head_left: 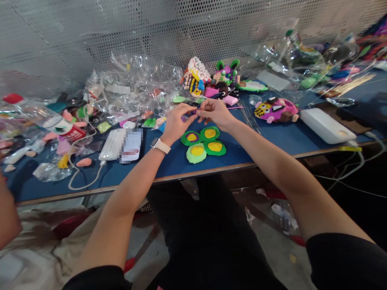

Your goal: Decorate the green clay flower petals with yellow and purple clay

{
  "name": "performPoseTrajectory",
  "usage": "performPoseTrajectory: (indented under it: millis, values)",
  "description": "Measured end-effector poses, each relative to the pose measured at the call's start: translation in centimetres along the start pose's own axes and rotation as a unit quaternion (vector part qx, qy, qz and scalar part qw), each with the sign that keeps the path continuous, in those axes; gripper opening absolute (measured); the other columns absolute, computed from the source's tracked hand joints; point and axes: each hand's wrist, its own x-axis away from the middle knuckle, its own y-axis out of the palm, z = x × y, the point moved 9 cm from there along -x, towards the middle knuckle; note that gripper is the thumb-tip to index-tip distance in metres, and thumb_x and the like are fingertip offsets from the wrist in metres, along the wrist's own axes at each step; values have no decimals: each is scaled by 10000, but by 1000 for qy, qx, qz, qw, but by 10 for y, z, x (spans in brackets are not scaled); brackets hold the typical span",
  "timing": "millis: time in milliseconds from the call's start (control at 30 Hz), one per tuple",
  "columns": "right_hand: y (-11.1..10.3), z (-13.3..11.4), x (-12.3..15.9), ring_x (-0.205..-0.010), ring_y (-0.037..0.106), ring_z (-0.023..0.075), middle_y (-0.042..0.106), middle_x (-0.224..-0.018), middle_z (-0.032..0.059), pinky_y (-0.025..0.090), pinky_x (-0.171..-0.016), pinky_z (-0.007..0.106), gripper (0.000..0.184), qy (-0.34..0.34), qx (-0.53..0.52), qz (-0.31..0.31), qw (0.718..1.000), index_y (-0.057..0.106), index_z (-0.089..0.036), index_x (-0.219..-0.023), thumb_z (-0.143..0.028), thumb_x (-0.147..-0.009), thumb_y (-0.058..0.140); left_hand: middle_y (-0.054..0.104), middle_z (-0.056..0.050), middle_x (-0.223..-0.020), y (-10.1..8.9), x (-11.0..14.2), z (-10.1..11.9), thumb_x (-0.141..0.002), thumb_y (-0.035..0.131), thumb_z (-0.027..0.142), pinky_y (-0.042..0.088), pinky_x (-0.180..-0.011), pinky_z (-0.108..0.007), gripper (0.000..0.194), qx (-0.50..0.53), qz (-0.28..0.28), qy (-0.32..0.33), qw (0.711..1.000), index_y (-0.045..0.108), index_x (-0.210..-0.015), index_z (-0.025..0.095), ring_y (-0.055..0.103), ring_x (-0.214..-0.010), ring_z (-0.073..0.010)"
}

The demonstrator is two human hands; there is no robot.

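My left hand (pixel 178 121), with a watch on its wrist, and my right hand (pixel 213 110) meet above the table. Both are closed in a pinch, fingertip to fingertip. A small dark, purplish bit shows between them, too small and blurred to name. Just below my hands lie four-lobed flat clay pieces, green with yellow centres: a light green piece (pixel 196 154) at the front left, a darker green piece (pixel 215 148) on the right, another green piece (pixel 210 133) behind, and one with a purple ring (pixel 191 137) round its yellow.
A phone (pixel 131 146) and white power bank (pixel 112 145) lie to the left, a larger white power bank (pixel 326 125) to the right. Clay figures (pixel 276 110), crumpled clear plastic bags (pixel 136 88) and a bottle (pixel 45 117) crowd the back. Another person's arm (pixel 7 213) shows at far left.
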Motion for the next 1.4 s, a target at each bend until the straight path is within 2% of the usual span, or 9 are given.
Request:
performPoseTrajectory:
  millis: [267, 433, 600, 767, 967, 1067, 1233, 1400]
  values:
    - [6, -2, 4, -631, 765, 150, 762, -748, -9, 534, -432, 194, 609, 20, -12, -9, 1000, 628, -214, -873, -525, -635, 1094, 811, -79, -1117, -4, 0, -3, -1099, 687, 383, 603, -986, -393, 224, -30, -2, -6, 1000, 836, -1145, 221, 763, -1062, -239]
    - [6, -5, 5, -624, 767, 146, 755, -709, -19, 534, -444, 180, 578, 11, 2, 10, 1000, 615, -221, -857, -471, -655, 1095, 822, -87, -1135, -6, 0, -2, -1055, 751, 392, 613, -1002, -411, 216, -33, 7, -19, 999, 841, -1146, 218, 768, -1086, -249]
    - [4, -5, 5, -598, 757, 139, 796, -775, -7, 527, -425, 180, 614, 15, -1, 19, 1000, 608, -216, -837, -405, -571, 1127, 828, -86, -1093, -8, 0, -3, -1074, 721, 386, 622, -954, -391, 212, -25, 12, -29, 999, 840, -1098, 214, 771, -1034, -235]
    - [5, -11, 7, -615, 768, 148, 761, -699, -17, 540, -446, 177, 570, -4, 9, 22, 1000, 630, -217, -840, -442, -621, 1106, 828, -83, -1099, -11, 0, -2, -1046, 758, 330, 625, -929, -378, 156, -13, 17, -28, 999, 840, -1098, 208, 770, -993, -221]
    - [4, -8, 6, -624, 769, 143, 812, -800, 18, 551, -452, 184, 589, 1, 14, 11, 1000, 641, -206, -867, -445, -604, 1111, 832, -75, -1083, -9, 0, 1, -1035, 763, 273, 624, -936, -378, 104, -10, 13, -10, 1000, 845, -1070, 219, 776, -1013, -219]
    - [4, -6, 6, -631, 774, 150, 803, -785, 27, 568, -466, 191, 569, 1, 19, 11, 1000, 654, -202, -881, -457, -636, 1099, 825, -73, -1087, -8, 0, 0, -1035, 758, 276, 627, -884, -366, 109, -13, 10, -21, 1000, 838, -1084, 222, 763, -942, -206]
    - [3, -7, 6, -603, 752, 144, 810, -803, 30, 556, -445, 204, 586, -8, 26, 21, 999, 647, -204, -854, -413, -586, 1125, 821, -74, -1069, -7, 0, -3, -1029, 770, 314, 618, -848, -358, 143, -15, -3, -25, 1000, 845, -1097, 212, 742, -886, -198]
    - [3, -11, 7, -615, 763, 156, 777, -721, 8, 570, -463, 203, 584, -7, 16, 16, 1000, 658, -210, -856, -512, -621, 1100, 826, -77, -1073, -6, 1, -5, -1049, 756, 391, 620, -850, -361, 201, -8, 0, -29, 1000, 853, -1096, 221, 740, -887, -199]
